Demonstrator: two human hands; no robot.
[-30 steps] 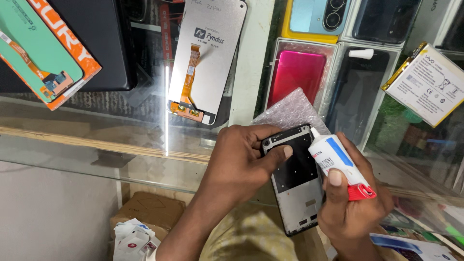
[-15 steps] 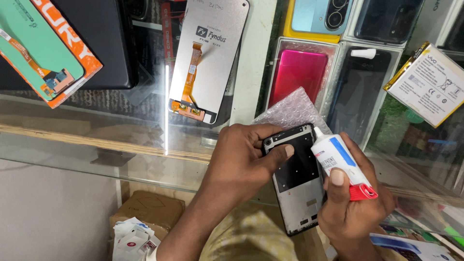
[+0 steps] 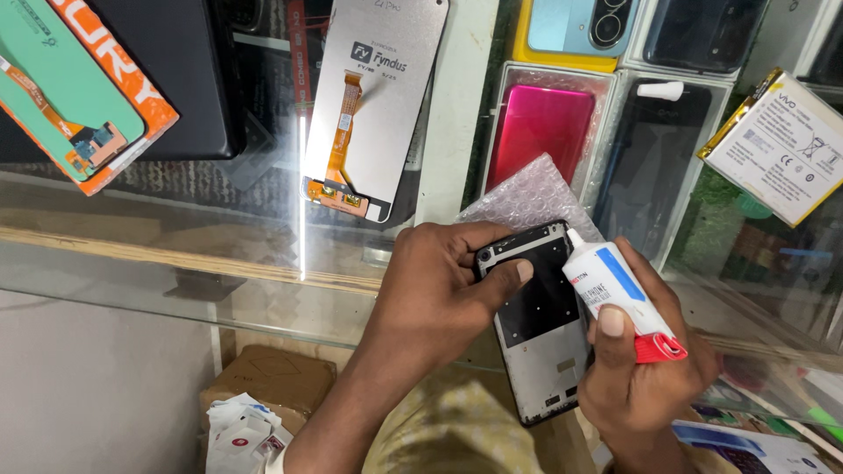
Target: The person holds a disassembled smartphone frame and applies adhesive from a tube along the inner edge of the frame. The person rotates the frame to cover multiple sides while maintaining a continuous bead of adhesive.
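My left hand (image 3: 439, 290) grips the top left corner of a black phone frame (image 3: 540, 347), thumb pressed on its inner face. The frame stands upright over the glass counter (image 3: 176, 263). In my right hand (image 3: 650, 369) is a small white glue tube (image 3: 615, 294) with a blue stripe and a red end. Its white nozzle touches the frame's upper right edge. A piece of bubble wrap (image 3: 527, 197) lies behind the frame.
A phone display panel with an orange flex cable (image 3: 369, 114) lies on the counter, with a green-and-orange box (image 3: 70, 96) at far left. A pink phone cover (image 3: 536, 132), dark covers (image 3: 650, 158) and a battery (image 3: 777, 149) sit at the back right. A cardboard box (image 3: 272, 382) is below the glass.
The glue tube's nozzle has crept slightly along the frame's upper right edge. Both hands otherwise hold still.
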